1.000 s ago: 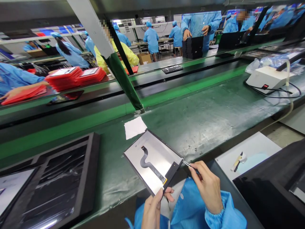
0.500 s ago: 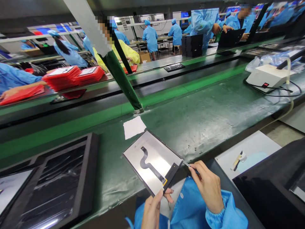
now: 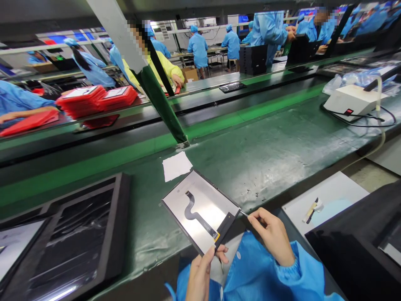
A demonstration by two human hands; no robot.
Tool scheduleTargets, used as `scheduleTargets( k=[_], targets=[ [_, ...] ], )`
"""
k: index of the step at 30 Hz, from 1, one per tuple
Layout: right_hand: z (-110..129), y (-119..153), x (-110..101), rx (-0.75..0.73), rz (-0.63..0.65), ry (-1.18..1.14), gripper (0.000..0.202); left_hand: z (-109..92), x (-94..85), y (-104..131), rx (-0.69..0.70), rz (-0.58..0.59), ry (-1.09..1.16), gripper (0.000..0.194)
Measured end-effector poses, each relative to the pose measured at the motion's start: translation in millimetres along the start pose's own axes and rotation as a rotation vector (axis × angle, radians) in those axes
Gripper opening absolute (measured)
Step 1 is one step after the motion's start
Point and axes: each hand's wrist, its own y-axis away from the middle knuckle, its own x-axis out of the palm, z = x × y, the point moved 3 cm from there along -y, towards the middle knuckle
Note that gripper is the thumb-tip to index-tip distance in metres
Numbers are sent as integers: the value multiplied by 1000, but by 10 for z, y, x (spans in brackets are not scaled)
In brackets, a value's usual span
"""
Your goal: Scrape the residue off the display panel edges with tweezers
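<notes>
A flat display panel (image 3: 178, 209) with a silvery back, black edges and a curved dark flex cable (image 3: 200, 219) is tilted over the near edge of the green bench. My left hand (image 3: 202, 271) grips its lower corner, thumb on top and fingers beneath. Pinched in my right hand (image 3: 272, 234) is a thin metal tool (image 3: 244, 213), whose tip meets the panel's right corner. A white paper piece (image 3: 177, 166) lies just beyond the panel's top corner.
Left on the green bench (image 3: 244, 154) sits a black foam tray (image 3: 119, 225) with film-covered panels. A white device (image 3: 351, 102) with cables stands at right. A pole (image 3: 163, 108) rises behind the paper. Beyond the conveyor, people in blue work near red stacks (image 3: 83, 102).
My right hand has shifted slightly, its wrist a little to the right; the tool tip stays at the panel's corner. Across the line, the dark plate on the conveyor has moved slightly right.
</notes>
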Motion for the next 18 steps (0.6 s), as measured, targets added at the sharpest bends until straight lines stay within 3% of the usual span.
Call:
scheduleTargets(
  k=[5, 12, 18],
  targets=[
    [-68, -23, 24, 71, 71, -93, 33, -15, 27, 9, -13, 13, 1, 45],
    [55, 64, -44, -108, -105, 105, 29, -15, 27, 12, -5, -14, 1, 45],
    [103, 82, -18, -219, -163, 268, 35, 6, 18, -1, -13, -9, 11, 44]
  ],
)
